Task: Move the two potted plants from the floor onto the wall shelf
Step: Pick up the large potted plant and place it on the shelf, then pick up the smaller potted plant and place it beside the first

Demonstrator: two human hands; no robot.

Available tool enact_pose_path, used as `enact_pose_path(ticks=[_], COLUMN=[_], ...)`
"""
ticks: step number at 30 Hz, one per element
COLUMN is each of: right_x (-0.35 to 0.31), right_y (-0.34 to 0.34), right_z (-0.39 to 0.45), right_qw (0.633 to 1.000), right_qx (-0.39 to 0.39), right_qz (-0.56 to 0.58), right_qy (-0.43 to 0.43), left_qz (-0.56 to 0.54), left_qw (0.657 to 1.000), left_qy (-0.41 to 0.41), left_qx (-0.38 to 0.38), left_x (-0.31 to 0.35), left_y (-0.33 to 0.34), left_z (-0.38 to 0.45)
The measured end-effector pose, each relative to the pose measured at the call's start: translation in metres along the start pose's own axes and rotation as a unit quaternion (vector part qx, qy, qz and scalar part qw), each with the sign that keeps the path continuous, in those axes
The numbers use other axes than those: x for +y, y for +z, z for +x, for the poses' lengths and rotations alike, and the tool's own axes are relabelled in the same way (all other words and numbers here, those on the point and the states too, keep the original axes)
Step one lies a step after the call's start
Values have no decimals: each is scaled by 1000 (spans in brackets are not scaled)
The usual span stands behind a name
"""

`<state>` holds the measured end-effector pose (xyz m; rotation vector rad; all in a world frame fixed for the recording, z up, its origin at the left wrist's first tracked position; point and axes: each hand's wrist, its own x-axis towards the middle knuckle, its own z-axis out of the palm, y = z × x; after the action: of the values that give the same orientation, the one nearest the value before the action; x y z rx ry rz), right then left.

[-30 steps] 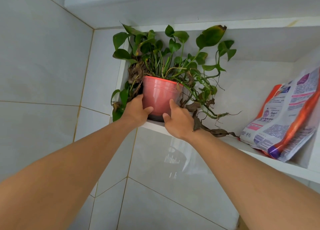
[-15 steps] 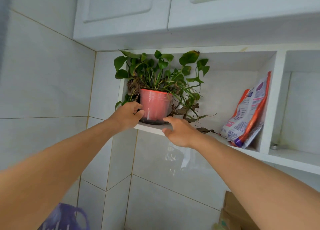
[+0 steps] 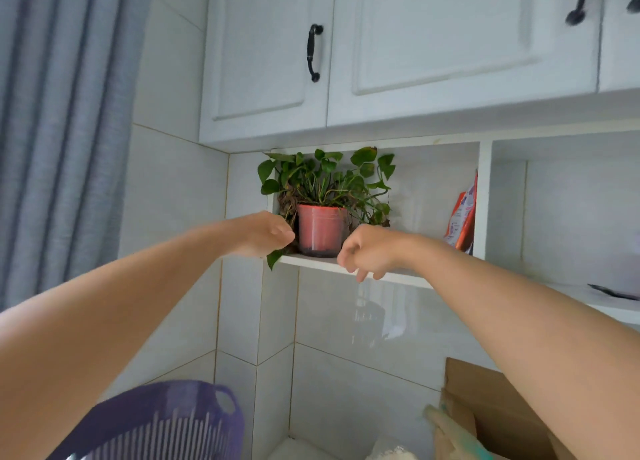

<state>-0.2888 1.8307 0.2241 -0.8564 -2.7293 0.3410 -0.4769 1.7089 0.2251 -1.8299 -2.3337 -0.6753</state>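
A potted plant in a red pot (image 3: 320, 230), with green trailing leaves and some dry brown ones, stands upright at the left end of the white wall shelf (image 3: 391, 275). My left hand (image 3: 265, 233) hovers just left of the pot, fingers loosely curled, holding nothing. My right hand (image 3: 369, 252) hangs just right of the pot in front of the shelf edge, fingers drooping and empty. Neither hand touches the pot. No second plant is in view.
An orange and white bag (image 3: 462, 222) leans against the shelf divider (image 3: 484, 196). White cabinets with black handles (image 3: 314, 53) hang above. A purple basket (image 3: 166, 421) sits at lower left, a cardboard box (image 3: 495, 411) at lower right, a grey curtain (image 3: 59, 113) at left.
Both hands let go of the red pot and pulled back from it. The view has backed away from the shelf, so the cabinets, basket and box now show.
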Motion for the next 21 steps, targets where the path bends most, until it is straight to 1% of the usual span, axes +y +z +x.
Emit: enact_pose_path(ticks=[4, 8, 10, 11, 13, 16, 18, 20, 21], right_x=[-17, -28, -31, -33, -36, -45, -62, -75, -93], right_y=[-9, -1, 8, 15, 29, 58, 85, 105, 119], right_z=[-32, -63, -81, -89, -106, -135, -151, -165, -174], right_qw=[999, 997, 992, 985, 955, 886, 855, 842, 834], right_qx=[8, 13, 8, 13, 38, 61, 72, 102, 101], right_qz=[18, 48, 93, 138, 257, 429, 481, 500, 512], right_qy=[-25, -61, -89, -107, -140, -167, -179, -178, -179], left_qz=[24, 46, 33, 21, -10, -61, -90, -132, -144], left_qw=[999, 998, 998, 998, 995, 980, 969, 954, 945], left_qy=[-21, -47, -50, -52, -59, -92, -133, -167, -190], left_qx=[8, 16, 18, 28, 79, 167, 189, 210, 226], left_x=[22, 33, 36, 36, 34, 27, 19, 10, 5], left_y=[-24, -34, -32, -27, -13, 12, 22, 22, 17], left_z=[-51, -97, -122, -135, -166, -227, -275, -307, -335])
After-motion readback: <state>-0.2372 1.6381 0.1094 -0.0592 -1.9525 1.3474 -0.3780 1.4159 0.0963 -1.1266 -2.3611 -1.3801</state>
